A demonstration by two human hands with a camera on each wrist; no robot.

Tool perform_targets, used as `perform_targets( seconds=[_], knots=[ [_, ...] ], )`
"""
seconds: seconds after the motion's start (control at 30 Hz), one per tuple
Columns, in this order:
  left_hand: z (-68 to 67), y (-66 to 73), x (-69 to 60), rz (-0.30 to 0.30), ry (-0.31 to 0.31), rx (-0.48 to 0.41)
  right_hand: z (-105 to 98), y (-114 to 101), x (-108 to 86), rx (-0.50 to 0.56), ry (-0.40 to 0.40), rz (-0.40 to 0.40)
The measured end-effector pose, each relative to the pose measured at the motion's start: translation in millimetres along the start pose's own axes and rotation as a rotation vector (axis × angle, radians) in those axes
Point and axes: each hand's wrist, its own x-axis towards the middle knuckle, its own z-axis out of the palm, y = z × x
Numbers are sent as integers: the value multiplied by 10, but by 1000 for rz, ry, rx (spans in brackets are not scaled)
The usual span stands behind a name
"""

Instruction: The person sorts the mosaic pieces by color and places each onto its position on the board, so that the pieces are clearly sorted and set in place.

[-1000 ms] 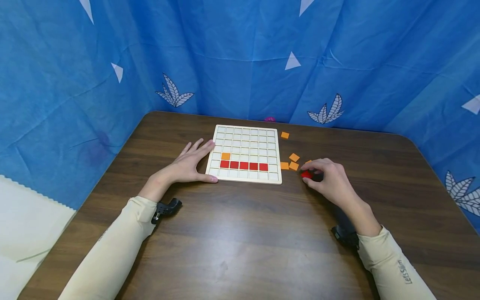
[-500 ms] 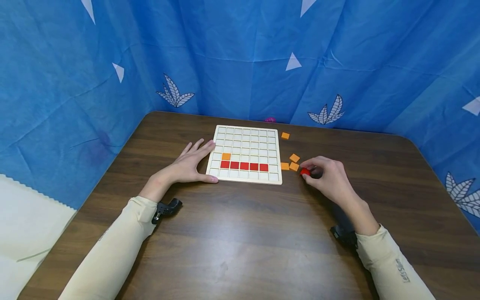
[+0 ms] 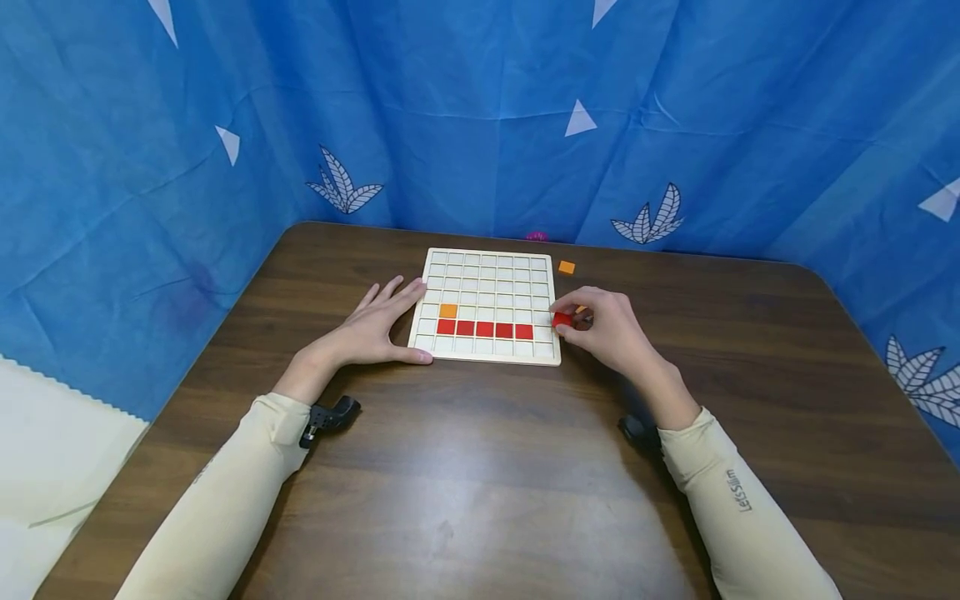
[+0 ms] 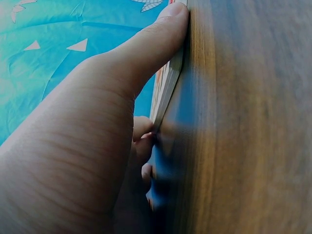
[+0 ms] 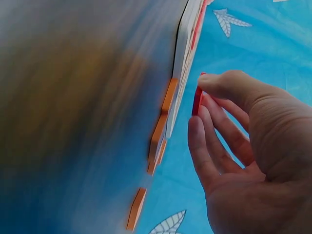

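Note:
A pale gridded board [image 3: 495,360] lies on the table. My left hand [image 3: 367,333] spreads its fingers at the board's left edge, the thumb at the near left corner. In one row of the board sits a line of several red square tiles [image 3: 484,329], with an orange tile [image 3: 447,311] one row behind the leftmost. Between thumb and fingertips, my right hand [image 3: 611,329] pinches another red tile [image 3: 561,319] by the board's right edge. The right wrist view has this tile held up off the table.
Past the board's far right corner lies a loose orange tile [image 3: 566,267]. Other orange tiles [image 5: 157,131] lie beside the board, mostly covered by my right hand in the head view. The brown table [image 3: 450,500] backs onto a blue curtain [image 3: 465,108].
My right hand has moved left with the red tile, from among the loose orange tiles to the board's right edge. The left hand has stayed at the board.

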Motion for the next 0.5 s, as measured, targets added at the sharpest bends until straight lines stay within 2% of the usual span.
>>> perform_targets(
  seconds=[0.3, 0.5],
  knots=[
    [10, -1, -1, -1, 1, 3, 81, -46, 79, 21, -104, 17],
    [12, -5, 1, -4, 2, 3, 83, -53, 78, 29, -132, 14]
  ],
)
